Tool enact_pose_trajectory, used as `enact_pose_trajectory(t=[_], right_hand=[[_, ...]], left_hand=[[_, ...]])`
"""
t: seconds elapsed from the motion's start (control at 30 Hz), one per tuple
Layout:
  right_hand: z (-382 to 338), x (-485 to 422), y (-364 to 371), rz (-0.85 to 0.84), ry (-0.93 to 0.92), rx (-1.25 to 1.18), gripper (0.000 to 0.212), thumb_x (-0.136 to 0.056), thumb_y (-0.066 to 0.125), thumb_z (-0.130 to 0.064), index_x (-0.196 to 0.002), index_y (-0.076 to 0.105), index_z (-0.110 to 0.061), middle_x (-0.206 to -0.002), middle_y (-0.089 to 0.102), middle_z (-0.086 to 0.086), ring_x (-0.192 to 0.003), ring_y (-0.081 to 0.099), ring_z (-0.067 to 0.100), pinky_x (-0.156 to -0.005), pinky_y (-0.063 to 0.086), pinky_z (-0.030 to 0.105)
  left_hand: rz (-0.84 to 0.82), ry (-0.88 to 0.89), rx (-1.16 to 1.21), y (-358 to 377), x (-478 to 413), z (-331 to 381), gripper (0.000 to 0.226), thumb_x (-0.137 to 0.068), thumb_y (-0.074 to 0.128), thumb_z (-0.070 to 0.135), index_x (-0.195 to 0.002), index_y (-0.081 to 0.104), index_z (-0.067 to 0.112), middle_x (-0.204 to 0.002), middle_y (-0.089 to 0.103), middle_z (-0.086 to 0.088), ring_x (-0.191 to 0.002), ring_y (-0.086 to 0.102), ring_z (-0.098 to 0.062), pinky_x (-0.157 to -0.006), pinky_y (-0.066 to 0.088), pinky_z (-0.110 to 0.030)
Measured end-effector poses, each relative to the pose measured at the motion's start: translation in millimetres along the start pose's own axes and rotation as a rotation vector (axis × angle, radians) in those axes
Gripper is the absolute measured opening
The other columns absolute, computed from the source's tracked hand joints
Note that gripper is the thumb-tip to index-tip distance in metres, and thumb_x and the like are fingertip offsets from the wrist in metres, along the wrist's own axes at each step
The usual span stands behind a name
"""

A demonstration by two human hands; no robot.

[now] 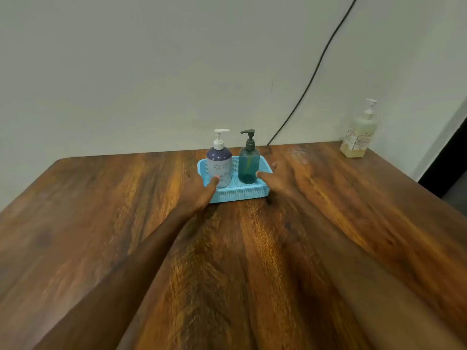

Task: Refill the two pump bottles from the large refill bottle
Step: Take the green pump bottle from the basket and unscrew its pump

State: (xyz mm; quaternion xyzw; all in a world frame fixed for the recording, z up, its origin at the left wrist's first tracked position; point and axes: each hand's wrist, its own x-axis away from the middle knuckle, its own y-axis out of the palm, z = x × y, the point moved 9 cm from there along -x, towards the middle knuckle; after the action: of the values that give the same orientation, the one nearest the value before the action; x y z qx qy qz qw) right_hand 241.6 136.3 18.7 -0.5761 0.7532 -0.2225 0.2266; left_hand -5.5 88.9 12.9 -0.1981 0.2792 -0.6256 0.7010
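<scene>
A light blue perforated plastic tray (240,194) stands near the far edge of the dark brown wooden table (227,261). It carries a lavender pump bottle with a white pump (219,168) and, to the right of it, a transparent teal pump bottle with a dark pump (249,165). The left hand (197,190) is at the tray's left end, its straight thumb over the rim by the lavender bottle. Its other fingers are hidden, so I cannot tell if they grip. The right hand (281,179) is at the right end with stretched, blurred fingers. The large pale yellow refill bottle (358,137) stands well apart at the far right corner.
</scene>
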Motion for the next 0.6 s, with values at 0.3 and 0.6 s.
enact_pose_trajectory(t=[0.3, 0.6], right_hand=[[3, 18, -15, -0.028, 0.035, 0.077, 0.009, -0.092, 0.064, -0.006, -0.096, 0.071, -0.004, -0.089, 0.071, 0.006, -0.064, 0.064, 0.01, -0.055, 0.057, 0.028], [18, 67, -60, -0.003, 0.004, -0.027, 0.021, -0.089, 0.066, -0.003, -0.11, 0.071, -0.003, -0.093, 0.073, 0.01, -0.074, 0.072, 0.017, -0.069, 0.063, 0.045]], left_hand=[[0.012, -0.048, -0.075, -22, 11, 10, 0.032, -0.097, 0.06, 0.005, -0.128, 0.06, -0.001, -0.094, 0.061, 0.006, -0.094, 0.07, -0.029, -0.084, 0.062, -0.054], [-0.035, -0.006, -0.008, -31, 56, 43, 0.036, -0.101, 0.059, 0.006, -0.136, 0.058, 0.001, -0.129, 0.069, -0.018, -0.093, 0.075, -0.027, -0.08, 0.065, -0.049]])
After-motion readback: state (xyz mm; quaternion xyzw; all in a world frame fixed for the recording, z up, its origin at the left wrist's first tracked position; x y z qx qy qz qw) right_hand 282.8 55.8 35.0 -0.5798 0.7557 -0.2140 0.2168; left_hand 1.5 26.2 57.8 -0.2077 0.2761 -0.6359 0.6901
